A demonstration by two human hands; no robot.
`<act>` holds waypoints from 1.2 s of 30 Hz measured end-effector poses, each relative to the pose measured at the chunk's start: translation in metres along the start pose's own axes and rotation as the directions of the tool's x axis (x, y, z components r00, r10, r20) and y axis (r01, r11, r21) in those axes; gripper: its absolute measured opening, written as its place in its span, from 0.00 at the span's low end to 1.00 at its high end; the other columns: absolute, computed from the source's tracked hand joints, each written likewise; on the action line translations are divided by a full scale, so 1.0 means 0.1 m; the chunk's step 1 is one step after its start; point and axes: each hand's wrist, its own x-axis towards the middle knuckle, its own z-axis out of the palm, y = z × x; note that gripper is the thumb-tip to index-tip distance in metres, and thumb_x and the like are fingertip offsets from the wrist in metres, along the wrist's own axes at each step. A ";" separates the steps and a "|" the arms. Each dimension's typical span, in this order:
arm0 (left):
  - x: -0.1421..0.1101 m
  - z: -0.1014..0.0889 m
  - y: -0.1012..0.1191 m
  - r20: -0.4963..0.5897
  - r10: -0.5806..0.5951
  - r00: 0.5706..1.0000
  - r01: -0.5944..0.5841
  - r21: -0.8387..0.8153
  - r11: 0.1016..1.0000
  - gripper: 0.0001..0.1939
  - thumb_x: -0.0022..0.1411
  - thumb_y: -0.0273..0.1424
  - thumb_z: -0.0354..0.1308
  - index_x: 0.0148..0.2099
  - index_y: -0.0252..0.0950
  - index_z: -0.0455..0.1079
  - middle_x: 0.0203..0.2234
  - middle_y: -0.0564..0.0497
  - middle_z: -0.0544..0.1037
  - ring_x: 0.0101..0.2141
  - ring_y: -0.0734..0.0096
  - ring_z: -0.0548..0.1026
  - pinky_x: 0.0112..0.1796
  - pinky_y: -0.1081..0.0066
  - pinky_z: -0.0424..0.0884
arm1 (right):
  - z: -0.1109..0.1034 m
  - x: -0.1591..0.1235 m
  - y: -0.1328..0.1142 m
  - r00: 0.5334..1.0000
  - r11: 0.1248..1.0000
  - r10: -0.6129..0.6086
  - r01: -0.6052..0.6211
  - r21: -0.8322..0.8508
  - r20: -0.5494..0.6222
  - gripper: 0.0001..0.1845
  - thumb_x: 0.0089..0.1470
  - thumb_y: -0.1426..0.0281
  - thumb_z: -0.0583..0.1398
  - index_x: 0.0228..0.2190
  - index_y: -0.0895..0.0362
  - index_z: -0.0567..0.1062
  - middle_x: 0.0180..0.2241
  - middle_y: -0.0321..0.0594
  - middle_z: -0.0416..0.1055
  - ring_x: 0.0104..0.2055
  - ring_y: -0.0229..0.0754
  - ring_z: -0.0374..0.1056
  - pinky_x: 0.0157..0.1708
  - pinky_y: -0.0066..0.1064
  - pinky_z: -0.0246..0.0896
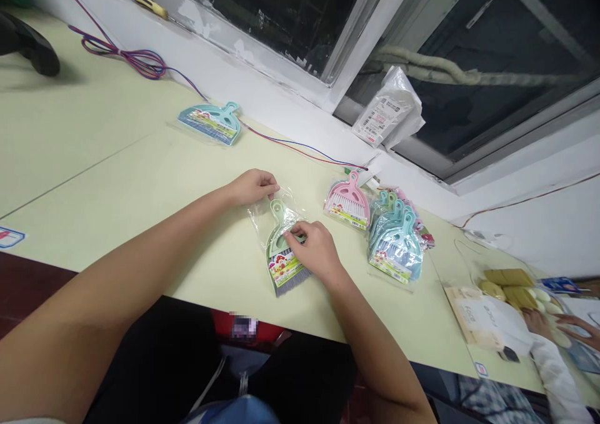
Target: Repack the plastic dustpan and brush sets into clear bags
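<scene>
A small green dustpan-and-brush set (281,252) lies on the pale table (117,180) in front of me, its handle inside a clear plastic bag (262,214). My left hand (253,186) pinches the bag's top edge, fingers closed on the plastic. My right hand (314,246) rests on the set's middle, fingers curled around it. A pink bagged set (349,202) lies just to the right, beside a stack of several teal sets (396,242).
Another teal bagged set (210,122) lies farther back left. Red and blue wires (140,61) run along the window sill. A white packet (389,111) leans on the window frame. Another person's hand (579,329) is over food on a tray at far right.
</scene>
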 end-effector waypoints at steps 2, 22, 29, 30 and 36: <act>0.01 0.02 -0.01 -0.022 0.010 1.000 -0.009 0.007 1.000 0.16 0.62 0.45 0.60 0.36 0.36 0.74 0.28 0.49 0.81 0.25 0.72 0.70 0.29 0.70 0.63 | 0.01 0.00 -0.03 0.999 0.999 0.033 -0.033 -0.023 -0.002 0.11 0.62 0.58 0.62 0.33 0.52 0.77 0.34 0.39 0.78 0.41 0.48 0.70 0.43 0.37 0.61; 0.00 -0.16 -0.08 -0.230 -0.015 0.973 0.080 0.274 0.958 0.17 0.62 0.46 0.57 0.34 0.37 0.74 0.24 0.52 0.73 0.26 0.69 0.68 0.30 0.68 0.61 | -0.05 0.01 0.06 0.999 0.998 0.045 -0.045 -0.052 0.002 0.13 0.61 0.57 0.63 0.29 0.52 0.75 0.30 0.37 0.76 0.40 0.47 0.68 0.43 0.35 0.59; 0.00 -0.14 -0.07 -0.226 0.015 0.974 0.057 0.310 0.949 0.18 0.62 0.47 0.57 0.34 0.37 0.75 0.24 0.51 0.74 0.26 0.69 0.68 0.29 0.69 0.61 | -0.04 0.01 0.05 0.999 0.998 0.041 -0.040 -0.057 0.012 0.13 0.62 0.58 0.62 0.29 0.52 0.75 0.30 0.38 0.77 0.41 0.47 0.68 0.43 0.35 0.59; 0.00 -0.14 -0.06 -0.224 0.014 0.975 0.058 0.312 0.948 0.18 0.62 0.47 0.57 0.34 0.37 0.75 0.24 0.51 0.75 0.26 0.69 0.68 0.29 0.69 0.61 | -0.04 0.01 0.06 0.999 0.998 0.042 -0.041 -0.055 0.012 0.13 0.62 0.58 0.62 0.29 0.52 0.75 0.30 0.38 0.77 0.41 0.47 0.68 0.43 0.35 0.59; -0.01 -0.14 -0.04 -0.210 0.008 0.978 0.062 0.324 0.944 0.18 0.62 0.46 0.56 0.34 0.37 0.76 0.24 0.51 0.75 0.26 0.69 0.69 0.29 0.68 0.61 | -0.04 0.01 0.07 0.999 0.998 0.032 -0.032 -0.054 0.012 0.13 0.62 0.58 0.62 0.30 0.52 0.75 0.31 0.38 0.77 0.41 0.47 0.68 0.43 0.35 0.59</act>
